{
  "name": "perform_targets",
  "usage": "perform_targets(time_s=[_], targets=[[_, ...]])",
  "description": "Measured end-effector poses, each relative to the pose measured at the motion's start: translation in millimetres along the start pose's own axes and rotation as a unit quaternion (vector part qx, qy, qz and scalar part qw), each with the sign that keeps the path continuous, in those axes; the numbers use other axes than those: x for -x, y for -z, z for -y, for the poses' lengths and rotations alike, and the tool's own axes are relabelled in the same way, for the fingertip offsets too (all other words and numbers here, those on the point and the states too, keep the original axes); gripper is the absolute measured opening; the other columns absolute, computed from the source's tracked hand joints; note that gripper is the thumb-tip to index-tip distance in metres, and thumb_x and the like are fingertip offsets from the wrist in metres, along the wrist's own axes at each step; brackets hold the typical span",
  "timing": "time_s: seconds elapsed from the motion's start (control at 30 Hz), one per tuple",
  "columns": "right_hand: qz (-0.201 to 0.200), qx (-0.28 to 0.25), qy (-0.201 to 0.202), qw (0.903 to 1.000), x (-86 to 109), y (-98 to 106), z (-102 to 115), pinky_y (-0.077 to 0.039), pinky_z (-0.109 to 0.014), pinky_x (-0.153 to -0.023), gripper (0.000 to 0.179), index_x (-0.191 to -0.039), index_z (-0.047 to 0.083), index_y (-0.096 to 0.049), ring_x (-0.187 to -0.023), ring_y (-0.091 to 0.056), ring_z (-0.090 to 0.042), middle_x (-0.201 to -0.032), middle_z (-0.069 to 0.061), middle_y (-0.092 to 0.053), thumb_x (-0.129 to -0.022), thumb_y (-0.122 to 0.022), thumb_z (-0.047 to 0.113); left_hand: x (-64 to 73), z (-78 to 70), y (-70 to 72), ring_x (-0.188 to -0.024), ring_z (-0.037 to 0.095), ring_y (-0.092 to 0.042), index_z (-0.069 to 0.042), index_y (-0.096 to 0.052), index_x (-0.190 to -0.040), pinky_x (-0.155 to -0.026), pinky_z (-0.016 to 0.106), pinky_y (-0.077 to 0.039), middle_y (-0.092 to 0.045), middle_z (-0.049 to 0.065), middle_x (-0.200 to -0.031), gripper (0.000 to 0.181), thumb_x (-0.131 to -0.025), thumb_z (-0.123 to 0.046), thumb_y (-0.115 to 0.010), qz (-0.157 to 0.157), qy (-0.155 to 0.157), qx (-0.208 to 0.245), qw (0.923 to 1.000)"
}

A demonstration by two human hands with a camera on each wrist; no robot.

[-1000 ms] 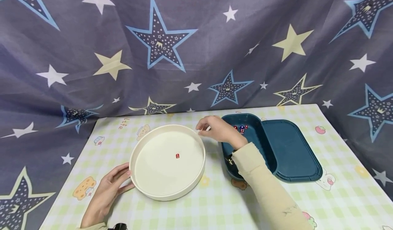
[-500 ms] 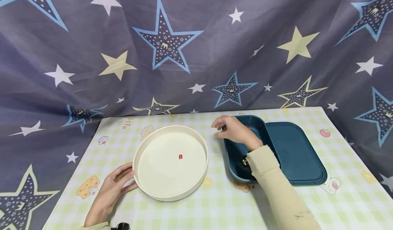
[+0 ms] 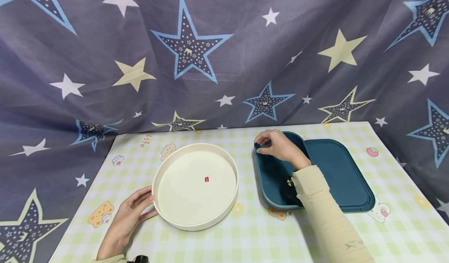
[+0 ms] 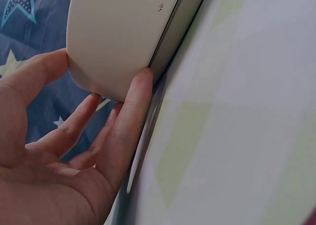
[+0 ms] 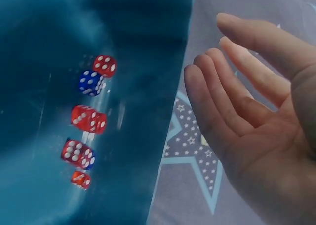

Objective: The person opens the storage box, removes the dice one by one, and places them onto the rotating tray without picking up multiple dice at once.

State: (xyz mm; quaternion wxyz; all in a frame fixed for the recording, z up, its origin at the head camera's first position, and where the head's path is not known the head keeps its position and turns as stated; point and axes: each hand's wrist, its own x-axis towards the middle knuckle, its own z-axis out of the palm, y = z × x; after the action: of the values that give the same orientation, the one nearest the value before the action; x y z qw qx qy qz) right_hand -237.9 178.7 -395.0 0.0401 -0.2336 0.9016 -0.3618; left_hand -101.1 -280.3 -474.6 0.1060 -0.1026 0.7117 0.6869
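A round cream tray lies on the table, with one red die on its floor. At its left side, my left hand touches the rim and outer wall with spread, relaxed fingers; the left wrist view shows fingertips against the wall. My right hand reaches over the far left edge of a dark teal box. Nothing sits between its loosely bent fingers. Inside the box, the right wrist view shows several dice, red ones and blue ones, which my hand mostly hides in the head view.
A teal lid lies against the right side of the box. The checked tablecloth covers the table, and a starry curtain hangs behind its back edge.
My right hand has moved right, from beside the tray's rim to over the box. The left hand stays at the tray, and the red die lies where it was. The head view shifted slightly.
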Motion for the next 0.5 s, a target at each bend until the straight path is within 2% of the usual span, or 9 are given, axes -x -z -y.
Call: perform_targets(time_s=[0.33,0.5], targets=[[-0.006,0.003,-0.025,0.9997,-2.3,-2,-20,-0.059,-0.045,-0.084,0.023,-0.108,-0.002,-0.07,-0.096,-0.066,-0.031,-0.103,-0.017,-0.069,-0.087,-0.075,0.004,0.0,-1.7,0.6,-0.108,0.009,-0.066,0.0,-0.038,-0.148,-0.094,0.038,-0.06,-0.058,-0.003,-0.125,0.063,-0.098,-0.025,-0.066,0.003,-0.003,-0.001,1.0],[0.003,0.002,-0.048,0.9989,-1.4,-5,-28,-0.059,-0.043,-0.082,0.022,-0.108,-0.003,-0.069,-0.093,-0.066,-0.029,-0.102,-0.018,-0.07,-0.088,-0.074,0.003,1.1,-2.5,-0.2,-0.108,0.009,-0.066,-0.001,-0.037,-0.148,-0.094,0.037,-0.06,-0.058,-0.003,-0.125,0.064,-0.097,-0.026,-0.066,-0.002,0.003,-0.001,1.0]])
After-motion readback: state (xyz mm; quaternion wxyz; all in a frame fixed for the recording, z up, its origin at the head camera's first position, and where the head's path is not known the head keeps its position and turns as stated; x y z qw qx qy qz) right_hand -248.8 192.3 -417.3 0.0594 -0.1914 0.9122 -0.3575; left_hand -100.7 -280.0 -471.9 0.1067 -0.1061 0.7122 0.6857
